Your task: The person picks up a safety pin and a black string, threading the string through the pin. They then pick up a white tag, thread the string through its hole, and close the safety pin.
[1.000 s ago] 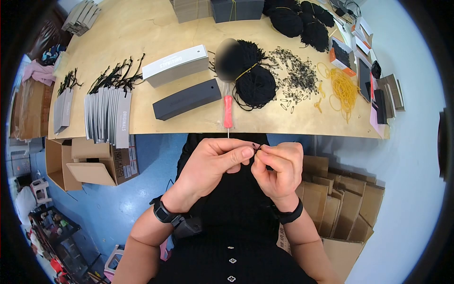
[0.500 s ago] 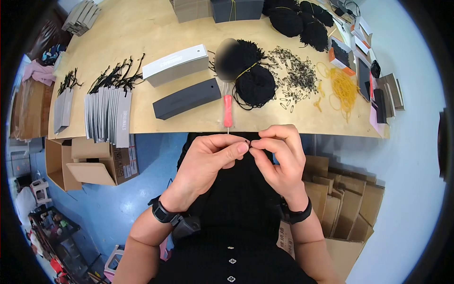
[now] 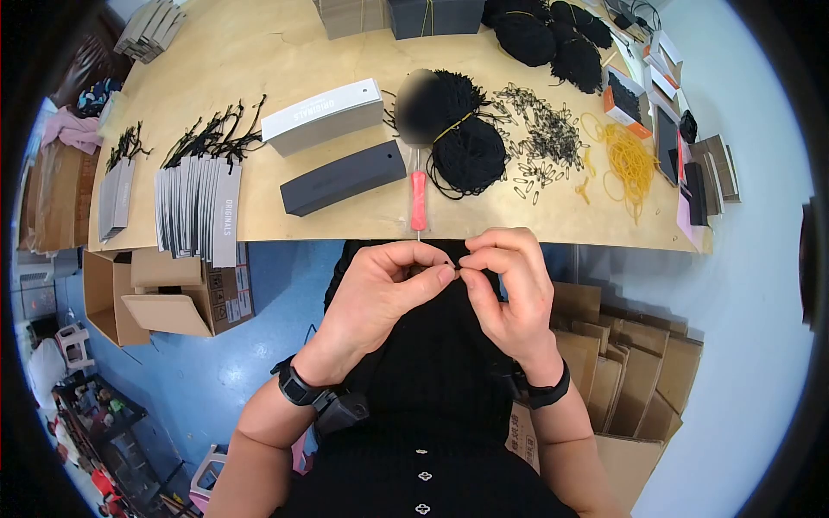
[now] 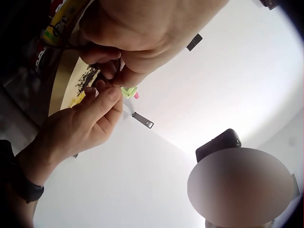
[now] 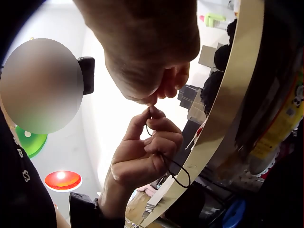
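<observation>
In the right wrist view a thin black cord (image 5: 183, 184) loops out of the left hand (image 5: 151, 159), whose fingers curl round it. The left hand (image 3: 376, 298) pinches the cord between thumb and forefinger in the head view, just off the table's front edge. Thumb and forefinger of the right hand (image 3: 515, 298) meet the left fingertips and pinch a tiny dark bit of the cord. Most of the cord is hidden by the fingers in the head view. Both hands also meet at the fingertips in the left wrist view, the right one (image 4: 83, 126) below.
On the table (image 3: 233, 60) lie grey tags with black cords (image 3: 199, 207), a white stack (image 3: 324, 116), a dark stack (image 3: 343, 179), a red-handled tool (image 3: 419, 200), black cord bundles (image 3: 469, 155), small pins (image 3: 548, 138) and yellow bands (image 3: 629, 164). Cardboard boxes (image 3: 168, 315) stand below left.
Over the last second both hands have shifted slightly left, and the right hand's fingers have spread and risen a little. The fingertips of both hands remain together.
</observation>
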Motion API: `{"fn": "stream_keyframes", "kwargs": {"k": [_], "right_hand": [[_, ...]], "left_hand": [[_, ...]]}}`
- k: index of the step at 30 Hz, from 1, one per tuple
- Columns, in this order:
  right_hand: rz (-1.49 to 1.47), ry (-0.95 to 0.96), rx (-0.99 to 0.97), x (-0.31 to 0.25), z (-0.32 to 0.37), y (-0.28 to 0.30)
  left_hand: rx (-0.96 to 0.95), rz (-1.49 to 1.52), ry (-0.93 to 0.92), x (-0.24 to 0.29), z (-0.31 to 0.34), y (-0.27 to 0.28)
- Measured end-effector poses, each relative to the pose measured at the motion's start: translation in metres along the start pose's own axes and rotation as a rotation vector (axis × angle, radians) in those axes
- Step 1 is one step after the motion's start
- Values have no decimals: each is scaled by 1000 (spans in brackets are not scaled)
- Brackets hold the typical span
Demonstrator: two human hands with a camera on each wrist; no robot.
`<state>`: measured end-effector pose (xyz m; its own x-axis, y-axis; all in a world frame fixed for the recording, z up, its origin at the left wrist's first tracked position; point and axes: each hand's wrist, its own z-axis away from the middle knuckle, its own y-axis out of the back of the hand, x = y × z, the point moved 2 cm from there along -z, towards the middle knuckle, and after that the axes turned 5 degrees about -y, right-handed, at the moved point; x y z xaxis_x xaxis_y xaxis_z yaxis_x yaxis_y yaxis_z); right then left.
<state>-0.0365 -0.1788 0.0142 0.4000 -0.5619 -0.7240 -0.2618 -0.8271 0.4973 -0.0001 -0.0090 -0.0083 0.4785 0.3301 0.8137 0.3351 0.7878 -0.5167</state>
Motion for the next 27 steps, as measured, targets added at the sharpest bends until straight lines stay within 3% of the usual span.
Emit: {"fn": "stream_keyframes", "kwargs": {"k": [9,14,24,27], "right_hand": [[101,85,-117,-3,-11,15],[161,147,-226,-8,-19,17],[157,174,-256,-10,-14,15],[141,117,-219,-9,-13,17]], "left_hand": [[-12,16,66,2,2,3],[46,-171,54,2,5,5],[31,-284,33,7,9,5],[28,-163,42,16,12,-2]]}}
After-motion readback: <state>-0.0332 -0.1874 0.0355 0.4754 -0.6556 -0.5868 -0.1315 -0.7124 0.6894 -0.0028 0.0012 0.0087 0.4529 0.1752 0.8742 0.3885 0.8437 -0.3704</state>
